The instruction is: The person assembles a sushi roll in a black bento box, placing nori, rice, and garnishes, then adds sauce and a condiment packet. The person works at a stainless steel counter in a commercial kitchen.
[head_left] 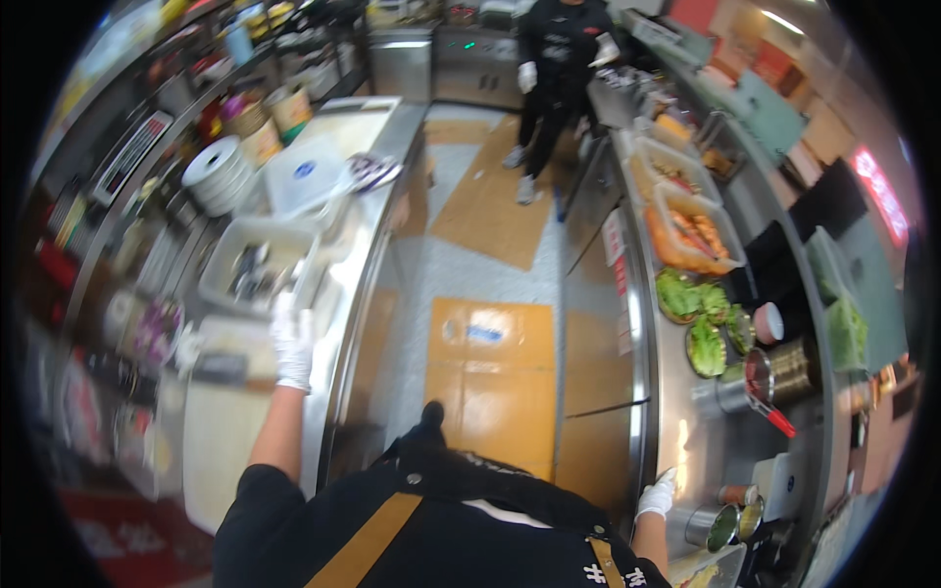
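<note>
Two hands: left hand (291, 345) and right hand (656, 495) are wearing white gloves and spreading apart toward opposite counters
Left fingers: stretching out straight and slightly spread, a wide hand, ending at the near right corner of a bin (219, 265); whether they are touching its rim, I cannot tell
Bin: sitting on the left counter (338, 263), holding dark and grey pieces (253, 272)
Right fingers: pointing forward at the edge of the right counter (676, 412); how tightly they are curling, or whether they are holding anything, I cannot tell
Board (221, 456): lying on the left counter, nearer the body than the bin, with a cleaver (220, 369) resting at its far end
Beyond the bin: a clear box (306, 178) is standing near stacked bowls (215, 174), and a striped cloth (373, 171) is lying beside it
Right counter: carrying a tub (730, 263) of orange food, lettuce (704, 345) and a red handle (777, 422) slanting toward the near side; a pot (713, 529) is standing beside the right hand
Aisle: cardboard (490, 392) is covering part of the floor, and a co-worker (562, 73) in dark clothes and white gloves is standing at the far end
</note>
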Motion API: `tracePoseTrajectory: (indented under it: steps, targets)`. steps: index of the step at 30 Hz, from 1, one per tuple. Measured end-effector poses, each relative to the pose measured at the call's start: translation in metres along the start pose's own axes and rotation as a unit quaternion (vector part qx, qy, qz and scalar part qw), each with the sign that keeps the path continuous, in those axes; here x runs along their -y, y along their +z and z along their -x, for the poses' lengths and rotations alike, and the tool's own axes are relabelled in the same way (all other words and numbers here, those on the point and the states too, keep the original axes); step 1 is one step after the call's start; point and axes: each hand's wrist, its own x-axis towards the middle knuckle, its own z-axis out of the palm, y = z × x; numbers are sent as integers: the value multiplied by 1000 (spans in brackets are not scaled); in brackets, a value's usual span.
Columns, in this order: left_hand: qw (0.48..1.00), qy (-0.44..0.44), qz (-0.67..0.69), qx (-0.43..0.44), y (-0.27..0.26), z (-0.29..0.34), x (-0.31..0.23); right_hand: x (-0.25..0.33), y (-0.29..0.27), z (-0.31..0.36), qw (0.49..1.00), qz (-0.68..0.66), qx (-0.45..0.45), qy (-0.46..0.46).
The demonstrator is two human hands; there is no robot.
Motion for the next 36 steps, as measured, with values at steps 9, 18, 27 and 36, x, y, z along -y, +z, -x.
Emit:
tracePoseTrajectory:
  steps: [9, 18, 27, 36]
  targets:
    - [958, -266, 77, -75, 70, -268, 180, 9, 30, -47, 963, 112, 167, 180]
    - [919, -394, 1, -23, 110, -346, 266, -10, 63, -61, 936, -23, 151, 317]
    - [926, 20, -329, 184, 90, -325, 253, 35, 9, -47, 903, -51, 187, 383]
    - [741, -356, 532, -202, -69, -243, 161, 28, -15, -26, 985, 42, 83, 142]
